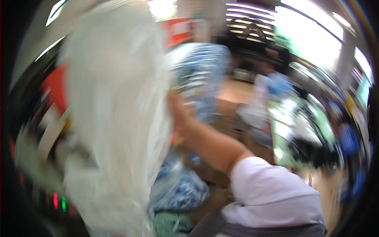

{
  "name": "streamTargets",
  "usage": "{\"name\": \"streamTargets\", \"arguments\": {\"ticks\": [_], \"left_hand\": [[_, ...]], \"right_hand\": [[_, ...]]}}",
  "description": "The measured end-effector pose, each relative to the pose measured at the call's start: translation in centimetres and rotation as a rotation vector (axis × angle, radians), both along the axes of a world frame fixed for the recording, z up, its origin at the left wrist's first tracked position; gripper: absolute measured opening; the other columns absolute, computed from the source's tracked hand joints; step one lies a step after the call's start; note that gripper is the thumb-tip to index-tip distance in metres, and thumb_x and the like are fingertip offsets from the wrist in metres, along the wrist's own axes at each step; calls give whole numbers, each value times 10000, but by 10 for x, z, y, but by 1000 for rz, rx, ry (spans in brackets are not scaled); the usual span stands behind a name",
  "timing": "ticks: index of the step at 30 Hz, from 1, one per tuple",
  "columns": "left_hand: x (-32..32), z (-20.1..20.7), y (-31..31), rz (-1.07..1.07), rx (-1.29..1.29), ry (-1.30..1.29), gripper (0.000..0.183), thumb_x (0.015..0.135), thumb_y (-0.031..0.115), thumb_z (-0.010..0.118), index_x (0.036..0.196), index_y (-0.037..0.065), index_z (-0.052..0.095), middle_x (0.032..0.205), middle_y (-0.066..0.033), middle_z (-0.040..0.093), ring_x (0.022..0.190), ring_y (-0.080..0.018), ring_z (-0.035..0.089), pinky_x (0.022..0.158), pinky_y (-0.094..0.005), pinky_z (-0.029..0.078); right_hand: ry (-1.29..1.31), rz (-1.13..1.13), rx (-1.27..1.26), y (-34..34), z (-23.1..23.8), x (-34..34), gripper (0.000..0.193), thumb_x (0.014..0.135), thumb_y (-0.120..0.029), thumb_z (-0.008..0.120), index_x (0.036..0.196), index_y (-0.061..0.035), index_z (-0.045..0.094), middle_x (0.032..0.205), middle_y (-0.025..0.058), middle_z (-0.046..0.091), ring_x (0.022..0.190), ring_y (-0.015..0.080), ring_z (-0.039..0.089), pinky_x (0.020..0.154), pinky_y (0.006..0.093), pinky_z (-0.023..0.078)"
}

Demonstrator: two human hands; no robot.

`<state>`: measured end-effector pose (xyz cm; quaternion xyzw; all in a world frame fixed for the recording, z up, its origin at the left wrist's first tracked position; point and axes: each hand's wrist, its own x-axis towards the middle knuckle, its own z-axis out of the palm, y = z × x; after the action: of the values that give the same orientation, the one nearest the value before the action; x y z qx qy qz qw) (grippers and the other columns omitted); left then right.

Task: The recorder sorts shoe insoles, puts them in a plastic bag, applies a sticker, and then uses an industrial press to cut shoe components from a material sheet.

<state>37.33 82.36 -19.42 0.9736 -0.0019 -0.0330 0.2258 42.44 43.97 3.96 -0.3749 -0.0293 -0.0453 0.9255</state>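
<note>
A large, full translucent white plastic bag (118,87) fills the left half of the head view, upright and close to me. My right hand (177,112) holds it at its right side; the fingers pass out of sight behind the plastic and motion blurs them. My right arm, in a white short sleeve, reaches across from the lower right. No part of my left hand can be seen; the bag covers much of that side.
A clear bag with blue contents (179,187) lies below my right arm, above a green bundle (171,223). Farther off stand a tall blue-and-clear wrapped stack (201,71) and an orange-red box (177,31). A person in light blue (278,83) is by a pale green table (280,134) with black items.
</note>
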Motion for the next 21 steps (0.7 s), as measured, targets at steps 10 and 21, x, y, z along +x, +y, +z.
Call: {"name": "streamTargets", "arguments": {"ticks": [10, 21], "left_hand": [[162, 158, -561, -808, -169, 63, 620, 877, 481, 544, 1264, -3, 506, 1138, -188, 567, 1032, -317, 529, 878, -440, 420], [68, 174, -779, -730, -774, 0, 471, 947, 303, 566, 1217, -80, 524, 1121, -126, 623, 940, -194, 600, 845, -291, 470]], "right_hand": [[56, -37, -1048, -471, -78, -129, 498, 887, -428, 632, 1148, -5, 608, 1031, 48, 642, 963, 136, 560, 862, 302, 452], [-56, -890, -1196, -685, -185, -139, 306, 859, -250, 629, 1058, -18, 646, 1031, 155, 654, 967, 311, 603, 847, 372, 472]]}}
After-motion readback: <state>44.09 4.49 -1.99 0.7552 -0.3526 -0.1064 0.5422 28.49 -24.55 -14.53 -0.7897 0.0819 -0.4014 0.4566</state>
